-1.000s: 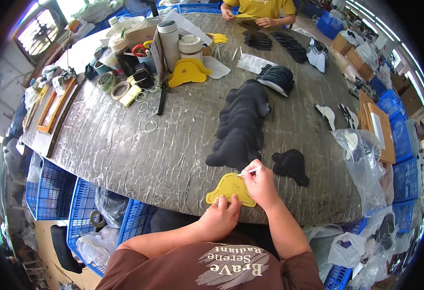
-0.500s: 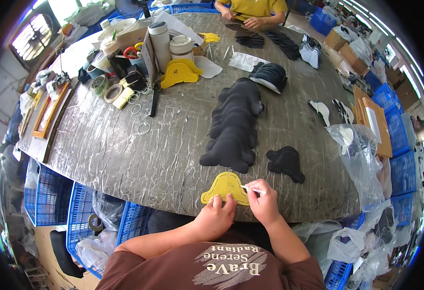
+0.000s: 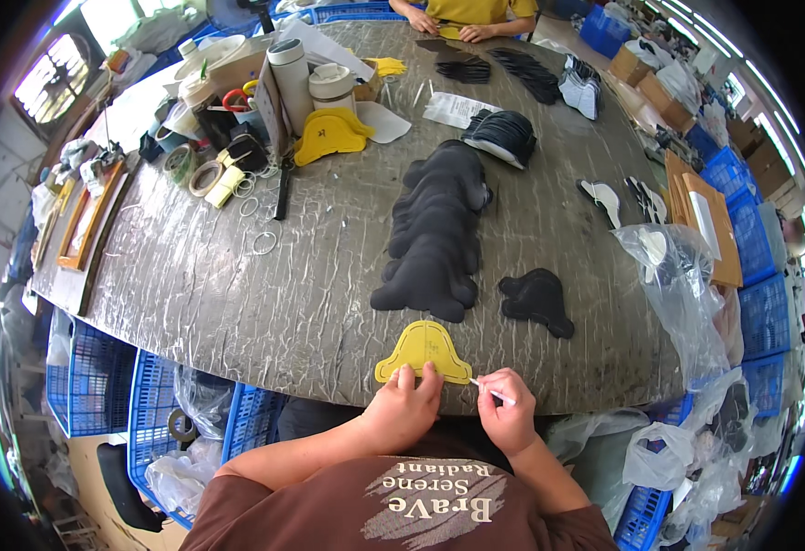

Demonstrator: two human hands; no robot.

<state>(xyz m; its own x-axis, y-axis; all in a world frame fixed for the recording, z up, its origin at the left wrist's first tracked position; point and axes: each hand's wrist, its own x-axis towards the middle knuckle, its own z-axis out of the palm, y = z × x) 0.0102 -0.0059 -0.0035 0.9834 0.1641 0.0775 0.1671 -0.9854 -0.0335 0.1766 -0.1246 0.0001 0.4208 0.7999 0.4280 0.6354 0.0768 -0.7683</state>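
A flat yellow template [image 3: 425, 349], bell-shaped with slots along its outline, lies at the table's near edge. My left hand [image 3: 400, 406] holds it down, fingertips pressed on its near edge. In the closed fingers of my right hand [image 3: 511, 418] is a slim white pen [image 3: 497, 393]. Its tip is at the template's lower right corner. Whatever lies beneath the template is hidden. Just beyond it stretches a long overlapping row of black padded pieces [image 3: 434, 234]. To the right of that row rests a separate black piece [image 3: 540, 301] of similar outline.
More yellow templates [image 3: 333, 136] lean by cups, tape rolls and tools at the far left. A bundle of dark pieces [image 3: 501, 138] sits farther back. Across the table, a co-worker's hands [image 3: 476, 33] handle a yellow piece. Plastic bags [image 3: 664, 275] hang over the right edge.
My right hand has moved the pen down along the template's right side to its lower corner. My left hand stays on the template. A yellow piece now shows at the co-worker's hands.
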